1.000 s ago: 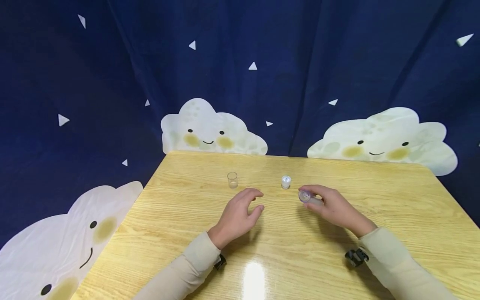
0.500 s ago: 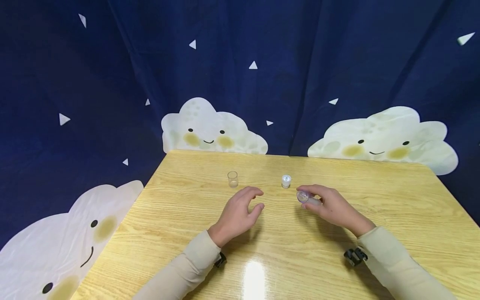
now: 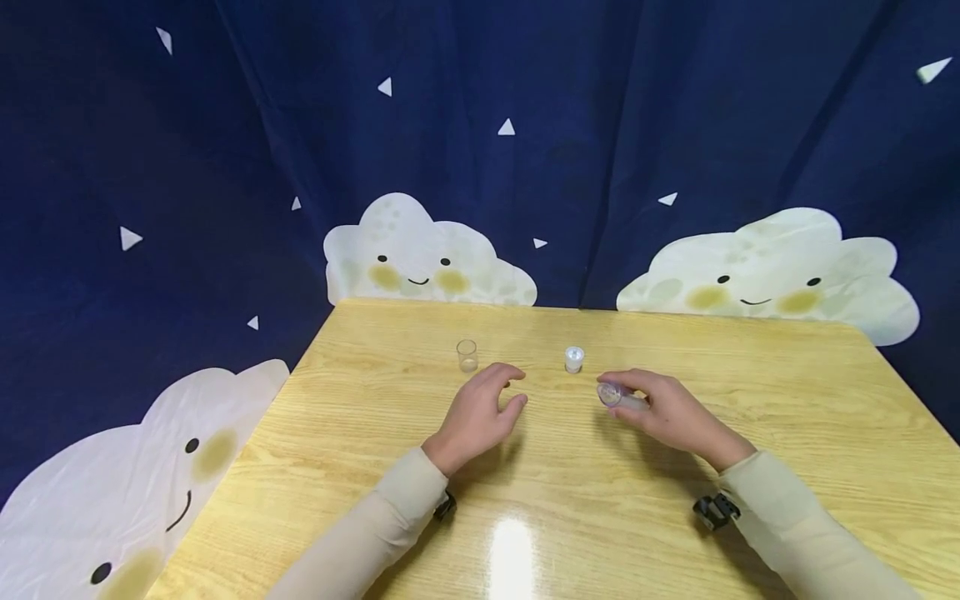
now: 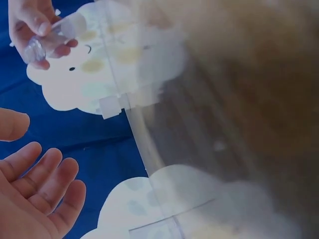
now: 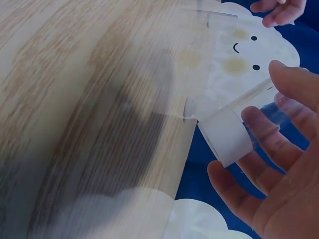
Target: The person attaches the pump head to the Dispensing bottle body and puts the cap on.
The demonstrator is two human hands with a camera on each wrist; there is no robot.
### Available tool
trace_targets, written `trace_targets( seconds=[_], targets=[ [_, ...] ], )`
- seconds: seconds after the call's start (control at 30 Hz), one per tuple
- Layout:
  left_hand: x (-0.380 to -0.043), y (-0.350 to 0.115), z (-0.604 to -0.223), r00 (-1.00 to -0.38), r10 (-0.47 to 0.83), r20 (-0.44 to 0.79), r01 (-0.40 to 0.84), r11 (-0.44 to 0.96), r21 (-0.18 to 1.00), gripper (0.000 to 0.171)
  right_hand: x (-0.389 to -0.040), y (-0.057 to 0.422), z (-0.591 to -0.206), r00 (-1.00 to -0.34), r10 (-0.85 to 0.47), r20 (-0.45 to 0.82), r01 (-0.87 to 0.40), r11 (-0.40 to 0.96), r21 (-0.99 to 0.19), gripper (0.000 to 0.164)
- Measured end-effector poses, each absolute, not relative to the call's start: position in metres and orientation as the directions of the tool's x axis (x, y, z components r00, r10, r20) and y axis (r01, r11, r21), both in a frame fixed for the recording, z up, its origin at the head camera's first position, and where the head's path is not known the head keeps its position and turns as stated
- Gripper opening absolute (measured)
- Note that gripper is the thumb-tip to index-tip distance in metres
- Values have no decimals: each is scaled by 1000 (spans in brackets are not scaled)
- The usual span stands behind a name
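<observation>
In the head view my right hand pinches a small clear tube-shaped container between thumb and fingers, above the table. A white band circles one end of it in the right wrist view, and the rest is see-through. My left hand hovers over the wood with its fingers loosely bent and nothing between them. Just beyond its fingers stands a small clear cup. To the right of the cup is a small white cap-like piece, nearer to the right hand; neither hand touches either one.
The wooden table runs back to a dark blue curtain printed with white clouds and small triangles. A bright light reflection lies on the front of the table. Black wrist cameras sit under both sleeves.
My left hand has edged slightly forward toward the clear cup. The right hand keeps its hold on the clear container in nearly the same place; the head view has shifted slightly.
</observation>
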State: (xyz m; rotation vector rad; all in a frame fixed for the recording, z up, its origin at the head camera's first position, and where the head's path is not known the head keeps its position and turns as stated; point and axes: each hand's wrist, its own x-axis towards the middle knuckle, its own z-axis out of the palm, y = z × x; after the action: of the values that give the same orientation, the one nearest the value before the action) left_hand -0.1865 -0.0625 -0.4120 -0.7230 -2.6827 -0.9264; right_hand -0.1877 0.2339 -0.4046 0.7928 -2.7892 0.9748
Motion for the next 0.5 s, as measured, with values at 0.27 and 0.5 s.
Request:
trace_targets(
  seconds=[0.27, 0.5],
  targets=[
    [-209, -56, -413, -898, 340, 281, 441, 704, 557, 34, -189, 235, -405, -874, -429, 230, -479, 680, -554, 40],
    [-228, -46, -419, -930, 314, 193, 367, 733, 573, 36, -190, 234, -406, -879, -433, 199, -464, 685, -562, 40]
  ],
)
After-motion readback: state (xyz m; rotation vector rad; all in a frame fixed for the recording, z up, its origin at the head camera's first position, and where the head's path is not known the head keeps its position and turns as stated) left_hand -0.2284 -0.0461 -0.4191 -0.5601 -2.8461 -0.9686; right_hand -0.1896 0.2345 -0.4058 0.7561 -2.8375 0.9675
